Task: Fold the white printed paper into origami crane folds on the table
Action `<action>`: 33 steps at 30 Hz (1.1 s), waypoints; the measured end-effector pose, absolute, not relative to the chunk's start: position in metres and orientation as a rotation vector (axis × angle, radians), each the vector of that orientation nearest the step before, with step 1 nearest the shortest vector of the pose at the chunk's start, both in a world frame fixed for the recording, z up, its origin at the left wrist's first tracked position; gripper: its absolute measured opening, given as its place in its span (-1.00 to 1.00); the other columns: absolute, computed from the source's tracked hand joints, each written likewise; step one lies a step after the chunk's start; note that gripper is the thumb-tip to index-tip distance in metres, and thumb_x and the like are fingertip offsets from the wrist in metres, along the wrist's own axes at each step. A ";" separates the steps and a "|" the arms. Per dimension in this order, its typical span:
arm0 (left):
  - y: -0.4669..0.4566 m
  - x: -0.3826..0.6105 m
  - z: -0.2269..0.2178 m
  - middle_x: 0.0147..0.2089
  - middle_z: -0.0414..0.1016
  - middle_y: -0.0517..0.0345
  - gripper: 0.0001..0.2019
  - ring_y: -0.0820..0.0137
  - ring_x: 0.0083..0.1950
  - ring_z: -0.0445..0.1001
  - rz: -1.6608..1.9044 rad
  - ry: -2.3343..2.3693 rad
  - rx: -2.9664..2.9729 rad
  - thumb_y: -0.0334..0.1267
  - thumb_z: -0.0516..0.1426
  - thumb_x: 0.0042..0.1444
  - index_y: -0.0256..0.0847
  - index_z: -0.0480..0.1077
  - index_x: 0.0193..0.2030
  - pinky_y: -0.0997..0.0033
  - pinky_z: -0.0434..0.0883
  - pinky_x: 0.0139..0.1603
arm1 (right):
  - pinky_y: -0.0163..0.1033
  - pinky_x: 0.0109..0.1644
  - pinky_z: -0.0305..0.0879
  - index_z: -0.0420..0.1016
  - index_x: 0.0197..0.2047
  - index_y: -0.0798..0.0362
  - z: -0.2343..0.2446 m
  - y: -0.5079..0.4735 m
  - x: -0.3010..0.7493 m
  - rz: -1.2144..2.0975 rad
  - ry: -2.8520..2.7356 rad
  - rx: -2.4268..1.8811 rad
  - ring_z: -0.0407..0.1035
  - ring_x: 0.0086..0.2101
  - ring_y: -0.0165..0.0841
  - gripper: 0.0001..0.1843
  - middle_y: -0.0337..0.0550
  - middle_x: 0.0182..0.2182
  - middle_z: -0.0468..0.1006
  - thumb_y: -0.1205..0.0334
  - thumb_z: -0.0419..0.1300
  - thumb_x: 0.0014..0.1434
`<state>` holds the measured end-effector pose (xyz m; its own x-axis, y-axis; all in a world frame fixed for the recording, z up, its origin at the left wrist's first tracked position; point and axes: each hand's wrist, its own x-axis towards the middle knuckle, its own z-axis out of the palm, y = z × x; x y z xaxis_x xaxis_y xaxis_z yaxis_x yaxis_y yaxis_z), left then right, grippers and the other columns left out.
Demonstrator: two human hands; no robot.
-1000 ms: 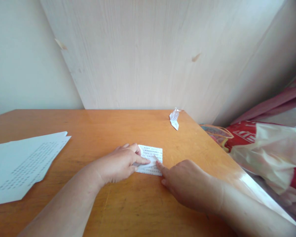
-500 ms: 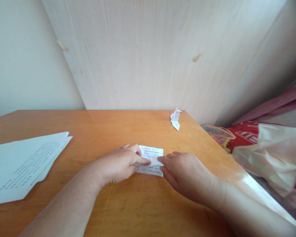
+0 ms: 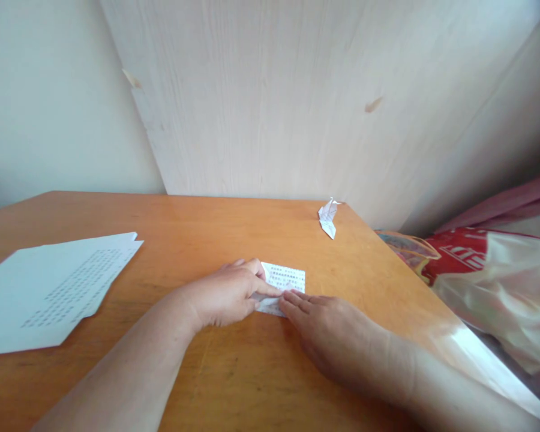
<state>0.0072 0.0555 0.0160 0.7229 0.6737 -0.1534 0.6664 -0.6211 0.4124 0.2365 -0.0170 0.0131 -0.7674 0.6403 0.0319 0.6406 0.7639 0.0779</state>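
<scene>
While the left hand [image 3: 229, 294] presses one finger on the squarish paper [image 3: 282, 277], maybe pinching, I can't tell, the right hand [image 3: 335, 336] rests flat, loose fingers on it, so it lies under both hands' fingertips, neither nearer.

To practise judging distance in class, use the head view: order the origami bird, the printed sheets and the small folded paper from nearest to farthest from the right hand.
From the right hand:
1. Small folded paper: under its fingertips.
2. Origami bird: beyond the hand, near the table's far right corner.
3. Printed sheets: on the table's left side.
</scene>
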 end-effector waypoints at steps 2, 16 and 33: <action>0.056 0.007 0.015 -0.05 0.33 0.12 -0.58 0.28 0.00 0.31 0.023 1.021 2.478 -0.24 0.04 0.28 0.33 0.42 0.20 0.30 0.28 0.05 | -0.07 0.02 0.42 0.38 0.22 0.20 0.012 -0.018 0.236 -0.133 -2.926 -1.090 0.48 0.02 -0.08 -0.48 0.16 0.11 0.52 0.51 0.03 0.19; 0.058 0.006 0.013 0.05 0.35 0.14 -0.53 0.23 0.06 0.28 0.031 1.036 2.461 -0.29 0.06 0.22 0.39 0.42 0.18 0.22 0.26 0.11 | -0.28 -0.22 0.30 0.51 -0.14 0.04 0.004 0.017 0.243 0.408 -2.124 -1.355 0.46 -0.29 -0.34 -0.76 -0.16 -0.29 0.59 0.38 0.02 0.29; 0.053 0.014 0.018 0.06 0.38 0.08 -0.51 0.16 0.07 0.31 0.000 1.088 2.494 -0.32 0.06 0.16 0.32 0.47 0.15 0.20 0.27 0.10 | -0.28 -0.13 0.26 0.61 -0.14 0.08 -0.015 0.047 0.251 0.261 -2.239 -1.603 0.44 -0.22 -0.32 -0.72 -0.07 -0.25 0.55 0.32 0.06 0.31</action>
